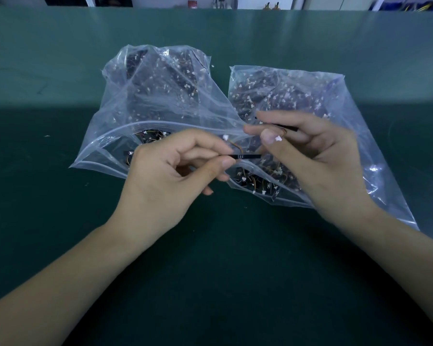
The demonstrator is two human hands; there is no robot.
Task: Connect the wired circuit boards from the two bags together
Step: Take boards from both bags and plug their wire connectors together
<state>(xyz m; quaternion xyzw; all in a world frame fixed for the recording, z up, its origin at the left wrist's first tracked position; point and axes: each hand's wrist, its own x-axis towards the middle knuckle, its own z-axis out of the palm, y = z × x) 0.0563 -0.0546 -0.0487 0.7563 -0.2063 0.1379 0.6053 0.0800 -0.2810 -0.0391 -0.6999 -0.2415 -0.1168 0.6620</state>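
Observation:
Two clear plastic bags lie side by side on the green table, the left bag [145,96] and the right bag [310,96], each full of small dark circuit boards with wires and white connectors. My left hand [170,168] pinches a thin black board [248,156] seen edge-on; an orange wire loops up from it to a white connector [225,137]. My right hand [318,156] holds a second black board [289,128] between its fingers, and a white connector [278,138] sits at its thumb tip. The two hands are close together above the bag openings.
The green table [210,270] stretches to a far edge with shelves and clutter behind it. A few tiny white scraps [47,136] lie on the table at the left. Both bag mouths face me, with loose boards spilling near them.

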